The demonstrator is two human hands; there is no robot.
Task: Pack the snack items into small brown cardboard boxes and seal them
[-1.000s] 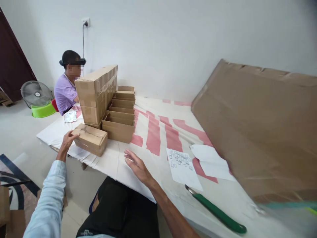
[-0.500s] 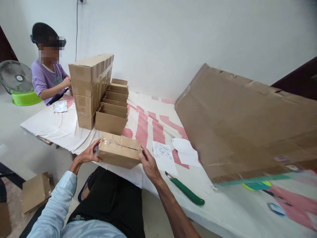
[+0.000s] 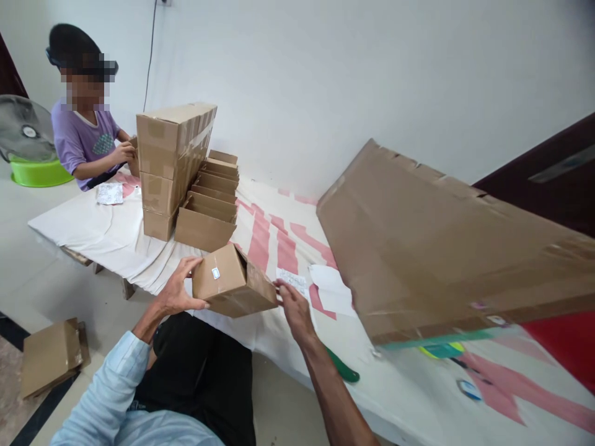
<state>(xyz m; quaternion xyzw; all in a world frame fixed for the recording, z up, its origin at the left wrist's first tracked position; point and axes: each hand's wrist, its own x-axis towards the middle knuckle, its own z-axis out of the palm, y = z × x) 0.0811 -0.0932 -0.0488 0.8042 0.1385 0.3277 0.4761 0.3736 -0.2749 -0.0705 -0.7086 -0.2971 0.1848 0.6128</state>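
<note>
- A small sealed cardboard box [image 3: 231, 282] is held up between both hands, just above the near edge of the cloth-covered table [image 3: 93, 226] and over the person's lap.
- The box is tilted: its short end face, bearing a small white sticker [image 3: 215, 272], is turned toward the camera and to the left, and its long axis runs from that face back toward the right and slightly down.
- The left hand [image 3: 179, 291] grips the box at its left end, thumb under the lower edge and fingers curled up the side.
- The right hand [image 3: 292, 306] presses against the far right end of the box with the fingers spread and extended.
- A green-handled knife [image 3: 343, 367] lies on the table just beyond the right forearm.
- Paper sheets [image 3: 325, 285] lie on the cloth right of the box.
- A big flat cardboard sheet [image 3: 441, 248] leans over the right part of the table.
- Farther back stands a stack of sealed boxes [image 3: 170, 161] with a row of open boxes [image 3: 211, 204] beside it.
- Another person in a purple shirt [image 3: 81, 139] sits at the far left end of the table, hands near the stack.
- One more box [image 3: 49, 356] lies on the floor at the left.
</note>
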